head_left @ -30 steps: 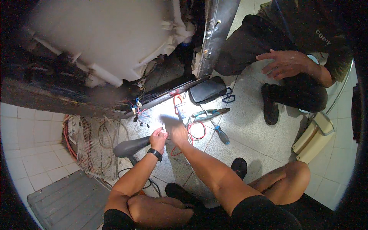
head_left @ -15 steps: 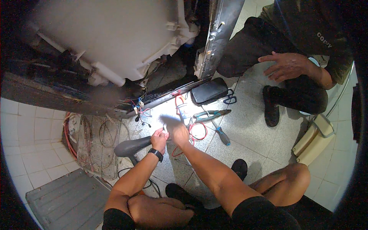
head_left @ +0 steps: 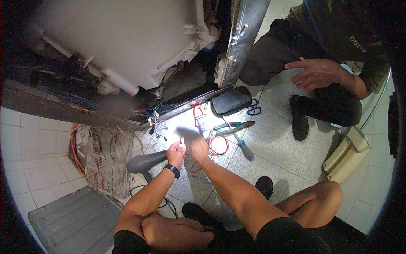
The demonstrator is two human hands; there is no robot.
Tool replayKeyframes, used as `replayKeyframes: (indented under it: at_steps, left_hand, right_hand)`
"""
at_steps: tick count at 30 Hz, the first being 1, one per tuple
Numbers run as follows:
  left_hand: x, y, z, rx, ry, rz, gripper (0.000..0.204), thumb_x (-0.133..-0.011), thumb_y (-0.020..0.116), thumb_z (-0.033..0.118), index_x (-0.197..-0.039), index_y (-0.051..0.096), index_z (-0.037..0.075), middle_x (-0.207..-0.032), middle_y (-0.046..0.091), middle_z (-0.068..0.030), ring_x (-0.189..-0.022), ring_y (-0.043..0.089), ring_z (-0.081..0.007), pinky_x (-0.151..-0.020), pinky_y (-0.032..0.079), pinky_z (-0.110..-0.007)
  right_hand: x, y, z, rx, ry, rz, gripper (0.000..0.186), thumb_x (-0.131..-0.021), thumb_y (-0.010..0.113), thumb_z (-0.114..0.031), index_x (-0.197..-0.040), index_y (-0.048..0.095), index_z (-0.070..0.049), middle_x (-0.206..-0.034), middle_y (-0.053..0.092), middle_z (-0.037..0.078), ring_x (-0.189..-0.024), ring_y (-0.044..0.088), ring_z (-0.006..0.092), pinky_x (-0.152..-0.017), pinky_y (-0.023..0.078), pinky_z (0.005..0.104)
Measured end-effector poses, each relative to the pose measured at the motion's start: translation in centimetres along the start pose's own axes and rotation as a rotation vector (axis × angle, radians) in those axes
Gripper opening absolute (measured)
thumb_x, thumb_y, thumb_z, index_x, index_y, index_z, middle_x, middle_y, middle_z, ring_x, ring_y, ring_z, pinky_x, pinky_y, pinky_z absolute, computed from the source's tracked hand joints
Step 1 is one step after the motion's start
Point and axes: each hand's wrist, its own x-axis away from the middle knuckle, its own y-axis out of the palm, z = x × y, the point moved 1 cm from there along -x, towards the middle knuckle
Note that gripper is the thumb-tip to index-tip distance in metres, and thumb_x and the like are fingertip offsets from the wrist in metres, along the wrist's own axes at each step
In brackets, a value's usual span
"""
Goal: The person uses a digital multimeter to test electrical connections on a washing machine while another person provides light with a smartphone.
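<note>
My left hand (head_left: 175,155), with a dark watch on the wrist, is closed in a pinch on a small whitish piece (head_left: 182,142) just above the floor. My right hand (head_left: 198,149) is close beside it on the right. Its fingers sink into a dark, blurred patch, so their grip is hidden. A black hair-dryer-shaped tool (head_left: 146,161) lies left of my left hand. Right of my hands are red and black leads (head_left: 220,146), an orange-jawed clamp meter (head_left: 199,116), pliers with teal handles (head_left: 234,128) and a screwdriver (head_left: 245,150).
An opened appliance with a large whitish tub (head_left: 122,38) fills the upper left; loose wires (head_left: 157,123) hang from its lower edge. A black case (head_left: 231,101) rests against it. Another person's hand (head_left: 315,74) is at right. A mesh panel (head_left: 108,158) and grey panel (head_left: 76,220) lie left.
</note>
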Motion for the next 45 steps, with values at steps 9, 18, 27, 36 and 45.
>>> replayKeyframes:
  at_steps: [9, 18, 27, 36, 45]
  left_hand:
    - [0.6, 1.2, 0.3, 0.028, -0.005, -0.012, 0.011, -0.092, 0.048, -0.003, -0.101, 0.054, -0.001, -0.092, 0.064, -0.008, -0.074, 0.061, -0.0136, -0.065, 0.049, -0.025]
    - [1.0, 2.3, 1.1, 0.044, -0.031, -0.003, 0.011, -0.091, 0.047, -0.004, -0.099, 0.053, 0.0, -0.089, 0.063, -0.0068, -0.068, 0.056, -0.0122, -0.062, 0.046, -0.025]
    - [-0.2, -0.3, -0.1, -0.068, -0.035, -0.02, 0.032, -0.096, 0.047, -0.003, -0.128, 0.05, -0.007, -0.108, 0.063, -0.0141, -0.084, 0.066, -0.0174, -0.078, 0.057, -0.029]
    - [0.1, -0.2, 0.1, -0.08, -0.028, -0.017, 0.03, -0.097, 0.046, -0.001, -0.127, 0.051, -0.006, -0.109, 0.063, -0.0139, -0.088, 0.066, -0.0188, -0.082, 0.056, -0.03]
    - [-0.1, -0.2, 0.0, -0.085, -0.037, -0.019, 0.03, -0.098, 0.046, -0.001, -0.126, 0.051, -0.006, -0.108, 0.063, -0.0133, -0.087, 0.066, -0.0176, -0.081, 0.056, -0.03]
  right_hand:
    - [-0.2, -0.5, 0.4, 0.034, 0.057, -0.023, 0.037, -0.077, 0.07, -0.015, -0.114, 0.064, -0.015, -0.094, 0.067, 0.014, -0.092, 0.064, 0.0329, -0.079, 0.051, 0.044]
    - [-0.1, -0.2, 1.2, 0.034, 0.09, -0.041, 0.04, -0.075, 0.072, -0.015, -0.114, 0.064, -0.015, -0.096, 0.067, 0.015, -0.095, 0.063, 0.032, -0.083, 0.051, 0.0426]
    - [-0.1, -1.6, -1.4, 0.123, 0.089, -0.131, 0.039, -0.078, 0.07, -0.015, -0.116, 0.064, -0.015, -0.097, 0.067, 0.014, -0.096, 0.063, 0.0314, -0.083, 0.051, 0.0425]
    - [0.1, -1.4, -1.1, 0.11, 0.05, -0.081, 0.033, -0.081, 0.067, -0.015, -0.114, 0.066, -0.014, -0.095, 0.068, 0.015, -0.093, 0.064, 0.0319, -0.081, 0.051, 0.0433]
    - [-0.1, -1.3, -0.9, 0.083, 0.05, -0.059, 0.031, -0.082, 0.065, -0.015, -0.113, 0.066, -0.013, -0.093, 0.068, 0.015, -0.092, 0.064, 0.0325, -0.08, 0.051, 0.0439]
